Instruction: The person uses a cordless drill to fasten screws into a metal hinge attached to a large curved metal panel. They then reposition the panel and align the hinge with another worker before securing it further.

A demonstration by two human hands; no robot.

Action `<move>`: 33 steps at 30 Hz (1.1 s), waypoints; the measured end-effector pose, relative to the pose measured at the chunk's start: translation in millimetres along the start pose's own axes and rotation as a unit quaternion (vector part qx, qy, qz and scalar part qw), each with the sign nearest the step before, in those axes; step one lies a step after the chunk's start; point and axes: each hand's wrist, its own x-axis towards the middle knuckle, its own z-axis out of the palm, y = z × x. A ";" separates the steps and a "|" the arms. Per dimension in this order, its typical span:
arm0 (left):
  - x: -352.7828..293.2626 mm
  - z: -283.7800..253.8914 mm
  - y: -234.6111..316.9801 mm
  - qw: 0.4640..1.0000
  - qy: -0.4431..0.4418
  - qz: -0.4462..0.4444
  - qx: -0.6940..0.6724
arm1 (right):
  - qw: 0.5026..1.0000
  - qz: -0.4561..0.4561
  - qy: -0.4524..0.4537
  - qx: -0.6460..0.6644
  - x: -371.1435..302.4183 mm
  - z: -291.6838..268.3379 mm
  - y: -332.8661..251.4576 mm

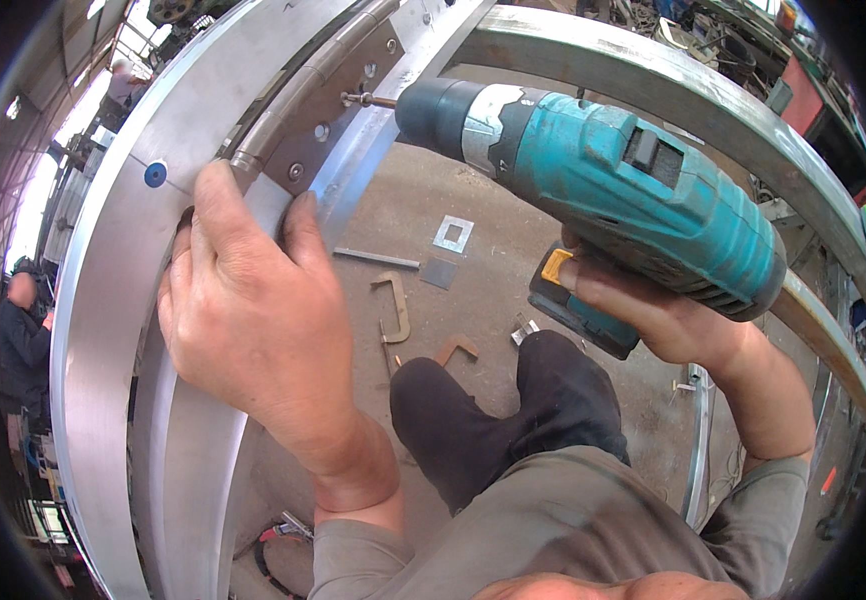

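Right hand [668, 315] wrapped round the handle of the teal drill [643, 190]; left hand [263, 310] closed over the edge of the silver frame [283, 207], thumb one side, fingers other; can't tell how hard from my end. Drill's bit meets a screw [350, 99] standing proud of the brown hinge [303, 130], which lies along the frame. I'd hold the bit in line with the screw, push steadily, start slow, ease off as the head seats; left fingers clear of the bit. Floor [498, 275]: bare, dusty, with a tan clamp [401, 312], square plate with cutout [440, 236]. Cluttered workshop; another person [23, 345] far left.
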 end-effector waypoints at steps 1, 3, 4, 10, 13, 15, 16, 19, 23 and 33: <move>-0.2 0.2 -0.1 1.000 0.002 0.000 0.000 | 1.000 -0.004 -0.002 -0.007 -0.1 -0.3 0.0; -0.7 0.6 0.2 1.000 0.010 0.009 -0.001 | 1.000 0.023 -0.017 -0.002 -1.5 -2.1 -0.7; -0.6 0.9 -0.3 1.000 0.006 0.003 -0.003 | 0.999 0.031 -0.018 0.020 -2.2 -2.8 -1.1; -0.3 1.4 -0.3 1.000 0.009 0.002 -0.005 | 0.993 -0.052 -0.026 -0.099 -2.5 -0.6 2.0; 0.1 1.1 -1.2 1.000 0.011 0.005 -0.005 | 0.999 0.013 -0.030 -0.038 -4.2 -2.0 -1.2; 0.0 1.2 -1.1 1.000 0.016 0.010 -0.006 | 0.998 0.059 -0.027 0.022 -4.4 -2.7 -3.2; -0.2 1.4 -1.0 1.000 0.011 0.004 -0.005 | 0.998 0.054 -0.035 0.006 -4.0 -3.0 -3.8; -0.5 1.3 -0.8 1.000 0.009 0.003 -0.002 | 0.998 0.030 -0.047 -0.036 -3.0 -2.7 -5.5; -0.2 1.2 -1.2 1.000 0.008 0.002 -0.010 | 0.998 0.043 -0.041 -0.024 -2.6 -2.2 -6.8; 0.8 2.0 1.3 0.999 0.039 0.007 -0.007 | 0.983 -0.040 -0.059 -0.172 -3.9 -3.6 -5.5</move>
